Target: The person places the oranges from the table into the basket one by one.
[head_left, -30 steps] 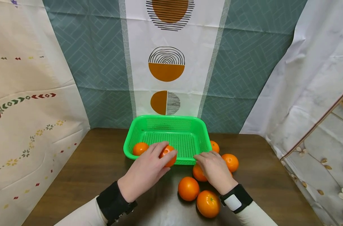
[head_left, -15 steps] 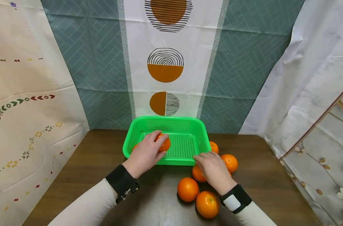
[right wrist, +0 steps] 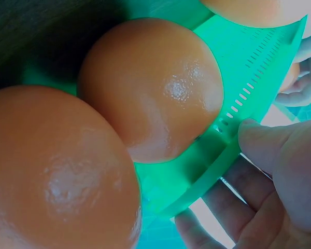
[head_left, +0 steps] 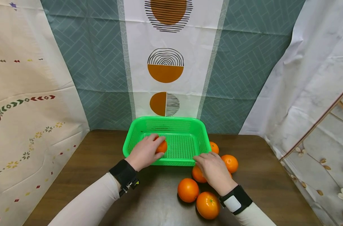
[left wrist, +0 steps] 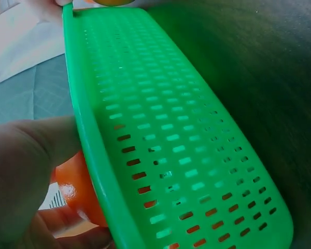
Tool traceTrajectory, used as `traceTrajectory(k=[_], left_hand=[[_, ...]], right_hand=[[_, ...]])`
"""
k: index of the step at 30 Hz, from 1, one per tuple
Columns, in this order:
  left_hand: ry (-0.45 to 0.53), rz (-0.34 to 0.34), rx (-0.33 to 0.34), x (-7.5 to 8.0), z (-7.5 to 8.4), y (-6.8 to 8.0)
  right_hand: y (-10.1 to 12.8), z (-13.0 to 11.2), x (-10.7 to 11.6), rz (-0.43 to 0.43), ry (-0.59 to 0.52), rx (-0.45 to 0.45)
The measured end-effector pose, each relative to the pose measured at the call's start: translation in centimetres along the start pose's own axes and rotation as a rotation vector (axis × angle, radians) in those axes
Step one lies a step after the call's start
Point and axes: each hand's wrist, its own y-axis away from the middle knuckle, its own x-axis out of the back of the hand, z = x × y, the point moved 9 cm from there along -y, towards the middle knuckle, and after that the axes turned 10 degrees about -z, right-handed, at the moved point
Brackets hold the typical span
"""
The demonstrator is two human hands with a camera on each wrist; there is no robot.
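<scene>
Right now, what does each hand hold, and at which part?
The left hand grips an orange round its sides, inside the green basket. The right hand pinches the basket's near rim at the right corner.

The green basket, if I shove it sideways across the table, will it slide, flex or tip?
The green basket looks like thin perforated plastic, so probably light and a bit flexible. Low and wide, it should slide, not tip. The right hand on its rim may steady it.
</scene>
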Motion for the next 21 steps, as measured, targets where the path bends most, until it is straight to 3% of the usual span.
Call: traceTrajectory(k=[9,21], left_hand=[[-0.064,-0.051,0.055,-1.2,-0.7,-1.0],[-0.052,-0.106,0.087,-1.8,-1.3,-1.6]], right_hand=[[0.1,0.0,-0.1,-0.002,-0.002,-0.004],[0.1,0.2,-0.1,0.007,-0.007,-0.011]])
